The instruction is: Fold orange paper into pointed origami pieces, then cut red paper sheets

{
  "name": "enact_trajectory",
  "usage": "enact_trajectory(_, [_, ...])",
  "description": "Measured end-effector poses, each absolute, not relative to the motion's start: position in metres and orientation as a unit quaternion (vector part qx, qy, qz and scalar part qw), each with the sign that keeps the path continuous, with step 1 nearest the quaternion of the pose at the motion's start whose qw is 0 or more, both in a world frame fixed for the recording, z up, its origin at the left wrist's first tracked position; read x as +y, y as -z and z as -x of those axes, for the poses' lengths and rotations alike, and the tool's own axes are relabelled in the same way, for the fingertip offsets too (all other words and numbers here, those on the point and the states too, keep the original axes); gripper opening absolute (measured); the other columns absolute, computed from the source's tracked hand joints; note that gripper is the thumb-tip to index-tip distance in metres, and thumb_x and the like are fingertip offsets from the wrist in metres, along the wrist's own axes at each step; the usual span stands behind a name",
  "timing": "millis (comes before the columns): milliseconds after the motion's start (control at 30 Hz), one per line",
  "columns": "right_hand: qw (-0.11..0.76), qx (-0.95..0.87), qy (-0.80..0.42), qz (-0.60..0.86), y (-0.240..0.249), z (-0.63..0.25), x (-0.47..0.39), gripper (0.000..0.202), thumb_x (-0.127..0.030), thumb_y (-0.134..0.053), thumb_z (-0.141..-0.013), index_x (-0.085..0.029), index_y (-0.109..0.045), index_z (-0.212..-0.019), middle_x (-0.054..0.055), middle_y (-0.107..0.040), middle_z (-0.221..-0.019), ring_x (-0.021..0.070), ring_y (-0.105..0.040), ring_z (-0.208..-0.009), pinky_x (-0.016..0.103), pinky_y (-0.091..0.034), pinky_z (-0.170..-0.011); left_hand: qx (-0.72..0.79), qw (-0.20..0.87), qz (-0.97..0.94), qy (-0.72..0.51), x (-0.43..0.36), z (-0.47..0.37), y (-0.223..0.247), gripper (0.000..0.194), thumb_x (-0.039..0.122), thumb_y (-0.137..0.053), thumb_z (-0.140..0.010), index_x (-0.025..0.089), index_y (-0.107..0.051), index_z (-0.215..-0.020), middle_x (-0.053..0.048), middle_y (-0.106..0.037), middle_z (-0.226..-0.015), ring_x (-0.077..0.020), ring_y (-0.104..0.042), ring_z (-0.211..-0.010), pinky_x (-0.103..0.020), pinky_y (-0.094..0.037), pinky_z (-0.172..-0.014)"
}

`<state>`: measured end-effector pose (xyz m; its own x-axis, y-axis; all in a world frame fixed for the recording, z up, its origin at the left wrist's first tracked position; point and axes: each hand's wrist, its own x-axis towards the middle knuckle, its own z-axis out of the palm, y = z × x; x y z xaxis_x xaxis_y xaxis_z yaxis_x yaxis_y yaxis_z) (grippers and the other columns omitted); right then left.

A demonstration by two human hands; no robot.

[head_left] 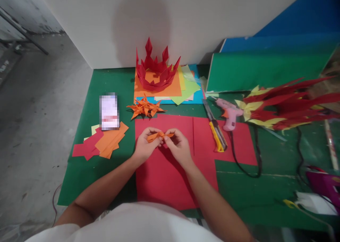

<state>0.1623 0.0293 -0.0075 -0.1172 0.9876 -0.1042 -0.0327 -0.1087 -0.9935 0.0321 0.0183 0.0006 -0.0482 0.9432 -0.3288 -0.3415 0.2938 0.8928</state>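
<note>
Fingers of the left hand (146, 144) and right hand (178, 145) pinch a folded orange paper piece (160, 136) between them, above the red paper (175, 174). Just beyond lie orange paper stars (146, 108) and a red paper crown (156, 74), while a yellow cutter (216, 134) and a pink glue gun (230, 114) sit close on the right hand's side. Both forearms reach forward and angle inward, the hands nearly meeting, thumbs toward each other.

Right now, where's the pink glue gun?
Head view, right of the hands: the pink plastic glue gun lies just right of the yellow-handled cutter, partly over the red paper sheet.
</note>
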Motion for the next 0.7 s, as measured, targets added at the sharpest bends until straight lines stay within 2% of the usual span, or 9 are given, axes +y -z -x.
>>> enact_trajectory(167, [0.442,-0.493,-0.567,0.491,0.0098,-0.1665,0.0309,0.013,-0.027,-0.062,-0.075,-0.021,-0.054,-0.067,-0.002,-0.054,-0.066,0.0114,-0.049,-0.059,0.025,-0.041,-0.053,0.538,0.552,-0.382,-0.511,0.0169,-0.0301,0.0017,0.020,0.023,-0.073,-0.067,0.018,-0.059,-0.080,-0.001,-0.065,-0.081,-0.0119,-0.063,-0.073,-0.025,-0.050,-0.071])
enact_trajectory(400, [0.438,-0.483,-0.582,0.485,0.0098,-0.1675,0.0323,0.014,-0.026,-0.059,-0.076,-0.021,-0.053,-0.064,-0.003,-0.056,-0.060,0.0111,-0.051,-0.054,0.026,-0.044,-0.055,0.489,0.631,-0.355,-0.487,0.0210,-0.0279,-0.0040,0.024,0.026,-0.073,-0.067,0.017,-0.056,-0.083,0.002,-0.061,-0.071,-0.0079,-0.059,-0.058,-0.021,-0.049,-0.059])
enact_trajectory(467, [0.438,-0.496,-0.576,0.480,0.0106,-0.1677,0.0314,0.011,-0.027,-0.057,-0.079,-0.022,-0.053,-0.070,-0.003,-0.056,-0.063,0.0118,-0.053,-0.055,0.028,-0.046,-0.056,0.489,0.637,-0.354,-0.480,0.0222,-0.0264,-0.0053,0.025,0.025,-0.073,-0.067,0.017,-0.056,-0.083,0.002,-0.061,-0.068,-0.0085,-0.059,-0.057,-0.022,-0.050,-0.058])
enact_trajectory(533, [0.454,-0.530,-0.540,0.471,0.0104,-0.1681,0.0305,0.003,-0.025,-0.057,-0.080,-0.023,-0.057,-0.083,0.000,-0.060,-0.075,0.0137,-0.058,-0.064,0.030,-0.050,-0.062,0.498,0.635,-0.358,-0.470,0.0229,-0.0252,-0.0054,0.023,0.025,-0.072,-0.067,0.017,-0.056,-0.083,0.003,-0.061,-0.066,-0.0090,-0.059,-0.057,-0.022,-0.050,-0.058])
enact_trajectory(633, [0.461,-0.620,-0.452,0.445,0.0072,-0.1699,0.0304,0.026,-0.019,-0.059,-0.078,-0.026,-0.059,-0.103,0.005,-0.061,-0.099,0.0183,-0.060,-0.090,0.035,-0.051,-0.078,0.528,0.611,-0.371,-0.458,0.0231,-0.0237,-0.0041,0.022,0.023,-0.070,-0.065,0.018,-0.057,-0.083,0.001,-0.063,-0.076,-0.0095,-0.060,-0.063,-0.022,-0.051,-0.061])
enact_trajectory(700, [0.441,-0.668,-0.416,0.432,0.0040,-0.1716,0.0311,0.028,-0.018,-0.059,-0.079,-0.027,-0.062,-0.105,0.005,-0.061,-0.101,0.0198,-0.058,-0.096,0.037,-0.050,-0.082,0.542,0.596,-0.381,-0.453,0.0231,-0.0227,-0.0041,0.022,0.021,-0.070,-0.064,0.018,-0.058,-0.083,0.001,-0.064,-0.080,-0.0102,-0.061,-0.068,-0.022,-0.051,-0.064])
